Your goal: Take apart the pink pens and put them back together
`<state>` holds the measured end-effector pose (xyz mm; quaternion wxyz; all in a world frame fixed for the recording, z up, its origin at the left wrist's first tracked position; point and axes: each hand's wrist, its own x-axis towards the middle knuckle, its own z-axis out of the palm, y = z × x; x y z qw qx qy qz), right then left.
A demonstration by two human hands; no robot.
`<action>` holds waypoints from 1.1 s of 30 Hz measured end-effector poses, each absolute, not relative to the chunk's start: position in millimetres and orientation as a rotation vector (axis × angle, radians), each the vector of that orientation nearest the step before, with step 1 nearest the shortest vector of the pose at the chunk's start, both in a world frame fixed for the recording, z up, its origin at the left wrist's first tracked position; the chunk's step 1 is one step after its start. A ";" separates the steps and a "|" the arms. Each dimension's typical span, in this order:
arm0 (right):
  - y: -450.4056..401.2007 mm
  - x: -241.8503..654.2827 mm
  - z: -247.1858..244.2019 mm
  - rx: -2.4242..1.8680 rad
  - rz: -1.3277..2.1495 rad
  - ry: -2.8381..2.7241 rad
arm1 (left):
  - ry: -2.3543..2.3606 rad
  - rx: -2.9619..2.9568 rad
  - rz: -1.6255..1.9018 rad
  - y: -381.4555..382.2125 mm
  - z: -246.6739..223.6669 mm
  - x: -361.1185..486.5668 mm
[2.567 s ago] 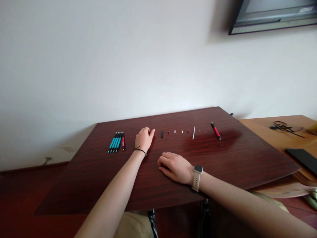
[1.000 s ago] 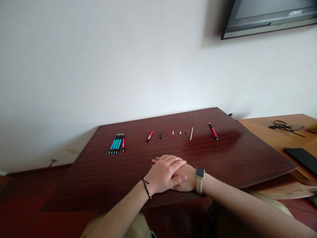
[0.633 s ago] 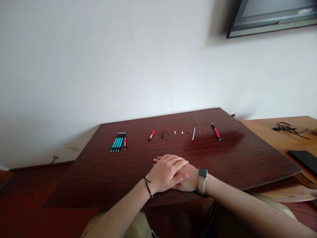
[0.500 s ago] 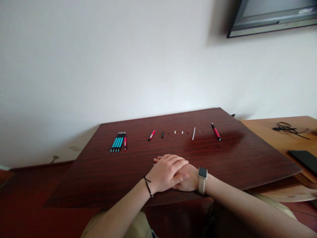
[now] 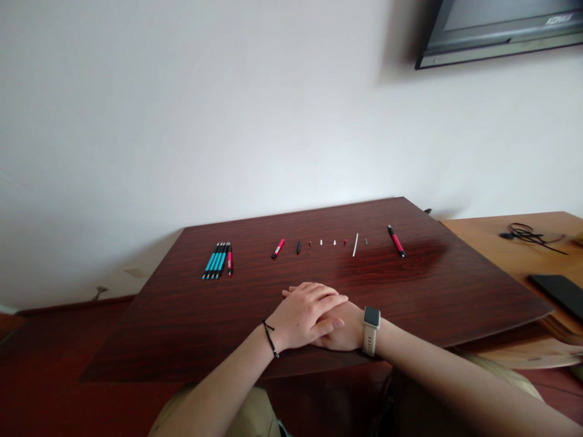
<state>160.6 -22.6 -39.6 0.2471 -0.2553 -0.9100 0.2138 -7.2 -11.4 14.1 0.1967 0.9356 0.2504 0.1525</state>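
My left hand [image 5: 307, 315], with a black cord bracelet, lies flat over my right hand [image 5: 347, 326], fingers stretched out. Underneath, my right hand rests on the table near its front edge; its fingers are mostly covered, with straight tips showing at the left. Both hands hold nothing. Beyond them is a row of pen parts: a pink barrel [image 5: 277, 248], a black grip piece [image 5: 299, 247], several tiny pieces, a white refill [image 5: 355, 244] and a small grey spring-like piece [image 5: 366, 241]. A whole pink-and-black pen [image 5: 396, 241] lies at the right. Several blue pens [image 5: 215, 261] lie at the left beside another pink pen [image 5: 229, 260].
The dark wooden table [image 5: 173, 321] stands against a white wall. On a lighter wooden table [image 5: 473, 233] at the right lie a black cable [image 5: 528, 233] and a flat black object [image 5: 558, 292]. A screen [image 5: 505, 36] hangs at upper right.
Hands and pen parts stay where they were. Only a very slight shift of the camera view shows.
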 end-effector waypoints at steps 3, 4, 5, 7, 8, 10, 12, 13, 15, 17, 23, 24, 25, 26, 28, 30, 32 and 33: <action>-21.8 162.0 -26.9 -0.645 0.581 -2.506 | 0.751 2.551 0.475 -11.6 14.8 -7.2; -21.8 162.1 -24.7 -0.638 0.585 -2.505 | 0.750 2.541 0.483 -11.4 14.8 -7.3; -21.9 162.1 -23.7 -0.639 0.590 -2.497 | 0.730 2.545 0.481 -11.0 14.8 -7.5; -22.0 161.8 -24.7 -0.658 0.603 -2.476 | 0.672 2.574 0.461 -10.0 14.9 -8.1; -22.0 161.6 -26.0 -0.667 0.606 -2.475 | 0.653 2.581 0.456 -9.5 15.0 -8.3; -21.3 161.4 -28.6 -0.669 0.607 -2.502 | 0.669 2.551 0.472 -8.8 15.4 -8.8; -20.5 161.6 -29.5 -0.650 0.606 -2.541 | 0.716 2.498 0.497 -8.5 15.9 -9.2; -20.2 161.8 -29.1 -0.644 0.604 -2.545 | 0.717 2.485 0.498 -8.3 16.0 -9.4; -20.1 162.3 -27.1 -0.644 0.605 -2.532 | 0.672 2.496 0.482 -7.6 15.5 -10.1; -20.4 162.6 -24.7 -0.665 0.599 -2.525 | 0.644 2.490 0.489 -6.3 13.8 -11.1; -19.0 161.3 -21.7 -0.719 0.672 -2.602 | 0.775 2.349 0.576 -2.0 6.2 -13.6; -18.4 161.2 -21.6 -0.715 0.673 -2.609 | 0.773 2.350 0.579 -1.7 5.7 -13.5; -17.8 161.3 -21.6 -0.706 0.673 -2.614 | 0.773 2.350 0.586 -1.6 5.4 -13.4; -17.2 161.5 -21.6 -0.697 0.675 -2.615 | 0.774 2.347 0.593 -1.5 5.3 -13.1; -16.1 162.3 -21.3 -0.689 0.685 -2.605 | 0.781 2.336 0.604 -1.4 5.2 -12.4; -14.9 163.0 -20.7 -0.689 0.701 -2.595 | 0.790 2.328 0.615 -1.2 5.0 -11.6; -13.5 162.8 -19.4 -0.687 0.718 -2.608 | 0.804 2.323 0.626 -0.7 5.0 -11.2; -12.6 162.2 -18.1 -0.687 0.728 -2.625 | 0.813 2.317 0.633 -0.3 5.0 -11.2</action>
